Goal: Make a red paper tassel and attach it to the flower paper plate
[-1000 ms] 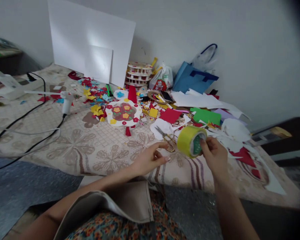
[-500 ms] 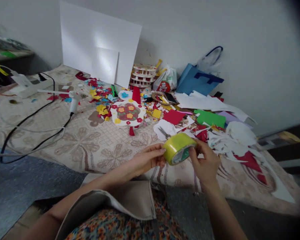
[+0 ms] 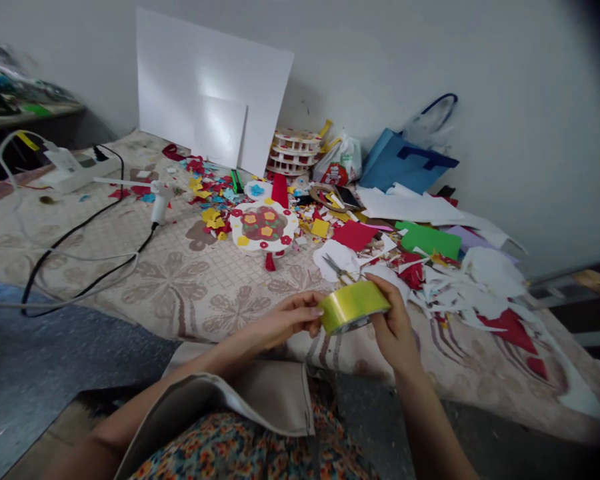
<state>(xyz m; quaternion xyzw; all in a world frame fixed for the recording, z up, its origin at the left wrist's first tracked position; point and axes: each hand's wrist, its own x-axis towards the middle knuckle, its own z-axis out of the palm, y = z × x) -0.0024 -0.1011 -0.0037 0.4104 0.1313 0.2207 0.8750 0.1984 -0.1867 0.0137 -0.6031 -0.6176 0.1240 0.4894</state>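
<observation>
A wide roll of yellow tape (image 3: 354, 307) is held above the table's front edge. My right hand (image 3: 394, 327) grips its right side, thumb below and fingers over the top rim. At its left side, my left hand (image 3: 300, 313) has thumb and fingertips closed against the tape. Just behind the roll, scissors (image 3: 336, 265) lie on a white paper piece (image 3: 325, 252). A round white decoration (image 3: 264, 228) with red and yellow flowers and a red tassel lies further left.
Coloured scraps, a red sheet (image 3: 354, 235) and a green sheet (image 3: 427, 239) cover the right side. A glue gun (image 3: 159, 203) with black cord stands left. White boards (image 3: 260, 80), a tiered basket (image 3: 295, 152) and a blue bag (image 3: 400, 163) stand behind.
The tape roll has turned so its hollow core shows less, and my right hand has shifted left with it. The whole view has swung slightly left.
</observation>
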